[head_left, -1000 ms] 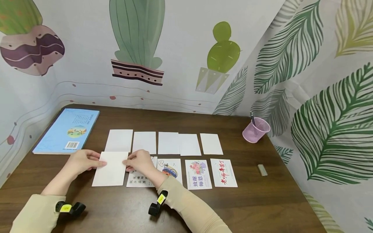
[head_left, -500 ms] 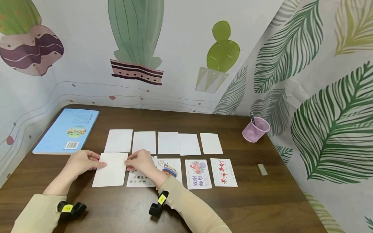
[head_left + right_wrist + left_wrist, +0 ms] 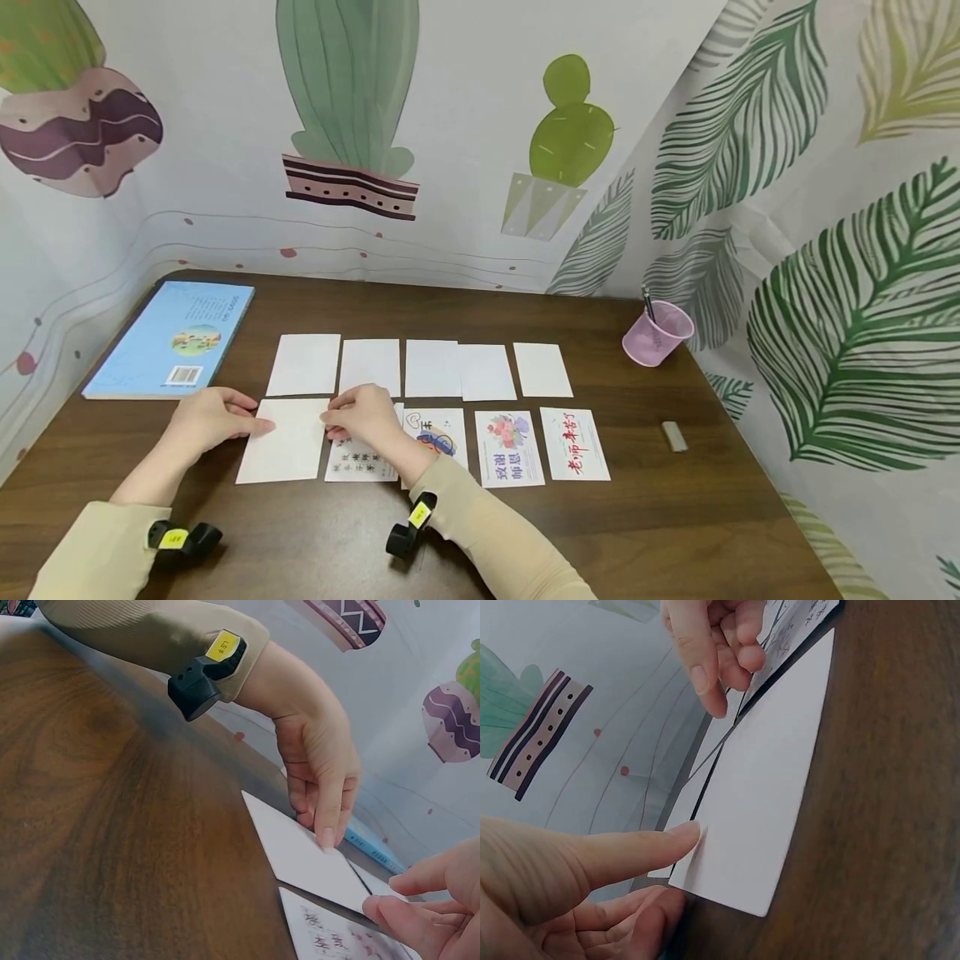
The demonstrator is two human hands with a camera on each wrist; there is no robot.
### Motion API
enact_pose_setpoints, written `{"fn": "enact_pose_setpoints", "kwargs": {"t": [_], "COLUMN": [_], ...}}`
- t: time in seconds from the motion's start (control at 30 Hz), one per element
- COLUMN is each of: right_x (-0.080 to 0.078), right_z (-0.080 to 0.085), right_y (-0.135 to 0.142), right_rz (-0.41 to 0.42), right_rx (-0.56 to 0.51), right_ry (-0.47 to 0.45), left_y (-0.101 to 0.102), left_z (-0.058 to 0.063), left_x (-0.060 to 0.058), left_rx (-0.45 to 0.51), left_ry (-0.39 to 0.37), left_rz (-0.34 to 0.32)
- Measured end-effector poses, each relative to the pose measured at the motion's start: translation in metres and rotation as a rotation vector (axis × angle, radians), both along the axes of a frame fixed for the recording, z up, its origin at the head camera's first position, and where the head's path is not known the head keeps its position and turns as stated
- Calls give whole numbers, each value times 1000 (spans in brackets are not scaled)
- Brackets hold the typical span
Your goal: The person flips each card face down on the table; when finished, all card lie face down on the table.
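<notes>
A blank white card [image 3: 281, 442] lies nearly flat at the left end of the front row on the brown table. My left hand [image 3: 215, 421] pinches its left edge, thumb on top and the other fingers curled at the side, as the left wrist view shows. By the card's far right corner is my right hand [image 3: 363, 419]; a gap shows between its thumb and index finger [image 3: 411, 883]. Under and beside that hand lies a card with black writing [image 3: 360, 462], partly covered. Right behind the held card is another blank card [image 3: 303, 365].
Several blank white cards [image 3: 487, 372] form the back row. Printed cards, such as the flower card [image 3: 512, 448] and the red-lettered card [image 3: 575, 443], continue the front row. A blue book [image 3: 168, 337] lies back left; a pink pen cup [image 3: 658, 335] and an eraser [image 3: 674, 437] are right.
The blank card in my left hand has come slightly toward me and down, so a thin gap now shows behind it. My right fingers have come off its edge.
</notes>
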State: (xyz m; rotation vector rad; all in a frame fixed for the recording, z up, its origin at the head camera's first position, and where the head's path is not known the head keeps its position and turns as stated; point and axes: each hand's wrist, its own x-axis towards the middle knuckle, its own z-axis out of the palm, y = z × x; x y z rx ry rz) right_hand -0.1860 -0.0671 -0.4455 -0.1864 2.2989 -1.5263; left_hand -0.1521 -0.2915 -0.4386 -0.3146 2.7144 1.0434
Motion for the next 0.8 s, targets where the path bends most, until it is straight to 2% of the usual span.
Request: {"fn": "enact_pose_setpoints", "kwargs": {"t": [0.1, 0.23, 0.33, 0.5, 0.63, 0.8], "right_x": [-1, -4, -7, -12, -14, -15], "right_z": [4, 10, 14, 18, 19, 19], "right_y": [4, 13, 22, 42, 58, 74], "right_rz": [12, 37, 58, 97, 98, 90], "right_rx": [21, 77, 134, 216, 280, 319], "right_ry": [26, 107, 170, 224, 286, 316], "left_y": [2, 13, 30, 64, 81, 89], "left_z": [0, 1, 2, 3, 5, 10], "left_x": [0, 0, 0, 1, 3, 4], "left_rx": [28, 119, 203, 306, 297, 272], "left_ry": [14, 37, 39, 42, 66, 54], "left_rz": [5, -8, -42, -114, -135, -143]}}
